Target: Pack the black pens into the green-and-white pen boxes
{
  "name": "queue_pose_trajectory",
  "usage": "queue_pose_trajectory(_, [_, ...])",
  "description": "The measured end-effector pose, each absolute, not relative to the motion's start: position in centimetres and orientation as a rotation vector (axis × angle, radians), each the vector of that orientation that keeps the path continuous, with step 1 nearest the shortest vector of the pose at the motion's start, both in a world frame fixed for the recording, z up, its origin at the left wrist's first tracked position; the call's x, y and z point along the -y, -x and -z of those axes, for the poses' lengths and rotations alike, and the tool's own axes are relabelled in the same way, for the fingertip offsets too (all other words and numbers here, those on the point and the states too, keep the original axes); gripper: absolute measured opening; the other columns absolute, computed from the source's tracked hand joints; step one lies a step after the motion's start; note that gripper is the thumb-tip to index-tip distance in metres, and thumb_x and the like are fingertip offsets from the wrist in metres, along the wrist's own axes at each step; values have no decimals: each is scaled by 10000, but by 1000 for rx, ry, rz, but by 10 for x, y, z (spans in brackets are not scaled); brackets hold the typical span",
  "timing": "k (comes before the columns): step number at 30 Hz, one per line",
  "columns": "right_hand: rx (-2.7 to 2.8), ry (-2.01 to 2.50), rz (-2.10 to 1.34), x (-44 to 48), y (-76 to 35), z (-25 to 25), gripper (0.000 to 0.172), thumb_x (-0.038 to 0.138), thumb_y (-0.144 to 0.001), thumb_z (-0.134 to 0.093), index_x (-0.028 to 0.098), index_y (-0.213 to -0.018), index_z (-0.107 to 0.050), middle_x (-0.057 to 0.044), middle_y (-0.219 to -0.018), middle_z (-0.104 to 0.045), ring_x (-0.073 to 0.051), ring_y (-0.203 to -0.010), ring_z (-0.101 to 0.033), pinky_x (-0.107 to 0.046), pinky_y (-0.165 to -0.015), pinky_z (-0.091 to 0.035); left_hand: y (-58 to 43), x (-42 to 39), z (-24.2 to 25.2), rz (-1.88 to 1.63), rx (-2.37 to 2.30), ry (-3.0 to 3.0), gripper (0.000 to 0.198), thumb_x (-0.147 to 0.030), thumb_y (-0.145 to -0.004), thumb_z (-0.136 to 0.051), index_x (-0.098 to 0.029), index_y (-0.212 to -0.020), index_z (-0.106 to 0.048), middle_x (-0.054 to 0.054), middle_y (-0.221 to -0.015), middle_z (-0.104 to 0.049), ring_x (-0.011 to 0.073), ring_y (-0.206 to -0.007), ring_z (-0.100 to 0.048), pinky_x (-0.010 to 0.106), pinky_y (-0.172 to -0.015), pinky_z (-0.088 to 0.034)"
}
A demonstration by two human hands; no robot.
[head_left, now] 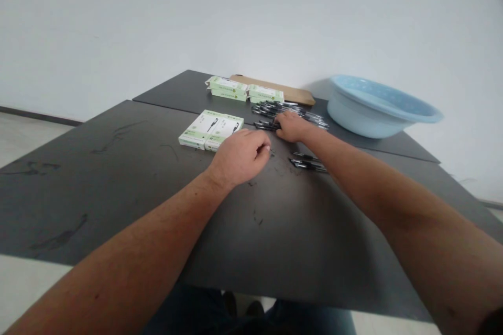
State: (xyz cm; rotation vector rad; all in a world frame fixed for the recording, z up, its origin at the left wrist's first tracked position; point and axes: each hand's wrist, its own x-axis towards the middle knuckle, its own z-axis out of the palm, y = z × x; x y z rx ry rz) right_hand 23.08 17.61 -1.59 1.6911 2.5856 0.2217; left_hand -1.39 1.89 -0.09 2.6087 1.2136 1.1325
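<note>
Broadly, a pale wall (251, 15) stretches behind everything, and a dark grey table (275, 251) spreads out before it, with a seam running across its far part. At the far right of the table sits a light blue basin (361, 118), wide at the rim and narrower at the base. Near the wall lies a flat brown piece of cardboard (298, 95), partly behind 2 stacks of green and white boxes: the left stack (228, 90) and the right stack (266, 93) stand just beside each other. Nearer the person, 2 flat boxes (202, 128) lie side by side, touching, each printed with a dark pen. The left hand (243, 154) is by the near corner of the right-hand flat box, its fingers curled inward; I cannot tell whether it holds anything or touches the box. The right hand (291, 125) reaches further out, fingers bent down onto black and clear pens (264, 125) at the near edge of a loose pile (267, 109); whether it grips any is hidden. The pile lies between the stacked boxes and the basin. A few separate pens (308, 165) rest nearer the person, partly covered by the right forearm. Small dark marks (257, 218) dot the tabletop.
</note>
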Motion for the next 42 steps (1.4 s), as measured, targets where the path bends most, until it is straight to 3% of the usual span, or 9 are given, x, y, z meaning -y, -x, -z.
queue_pose_trajectory(10, [-2593, -1641, -114, -125, -291, 13, 436, 268, -1031, -543, 111, -1417, -671, -225, -1370, -709, -352, -1291, -655, -454, -1129, -504, 15, -21, -1, -1077, -1288, -2555, 165, -262, -942, -571, -211, -921, -726, 63, -883, -777, 255, -858, -698, 387, -793, -507])
queue_pose_trajectory(20, [-2584, -1664, -19, -86, -340, 6, 411, 260, -1002, -606, 134, -1376, -720, -201, -1309, -749, -338, -1224, -693, -438, -1090, -524, 16, -24, 1, -1017, -1378, -2518, 176, -292, -927, -587, -217, -921, -747, 70, -865, -783, 260, -844, -721, 368, -786, -517])
queue_pose_trajectory(27, [-2627, -1683, 23, -68, -357, 7, 541, 376, -1021, -626, 172, -1520, -659, -193, -1380, -725, -355, -1287, -672, -477, -1149, -509, 16, -25, 0, -998, -1418, -2499, 184, -308, -920, -590, -217, -931, -750, 69, -861, -792, 252, -812, -719, 359, -765, -516])
queue_pose_trajectory(33, [-2807, -1724, -13, -44, -356, 7, 608, 392, -1054, -546, 91, -1581, -588, -239, -1487, -645, -365, -1399, -608, -499, -1239, -462, 15, -24, 0, -989, -1445, -2483, 189, -322, -921, -589, -224, -934, -751, 69, -856, -796, 250, -797, -717, 362, -763, -523])
queue_pose_trajectory(36, [-2919, -1721, -120, -24, -350, 2, 557, 372, -1065, -517, 119, -1552, -616, -224, -1493, -646, -366, -1432, -575, -523, -1257, -438, 15, -24, 0, -1000, -1455, -2466, 186, -325, -921, -594, -230, -938, -753, 65, -846, -793, 251, -790, -716, 365, -775, -534])
queue_pose_trajectory(42, [-2843, -1629, -169, 8, -329, 8, 447, 327, -1051, -560, 164, -1436, -718, -202, -1357, -716, -388, -1295, -632, -556, -1179, -485, 15, -26, 2, -984, -1450, -2492, 184, -334, -921, -599, -243, -940, -757, 63, -842, -785, 262, -815, -725, 372, -809, -546])
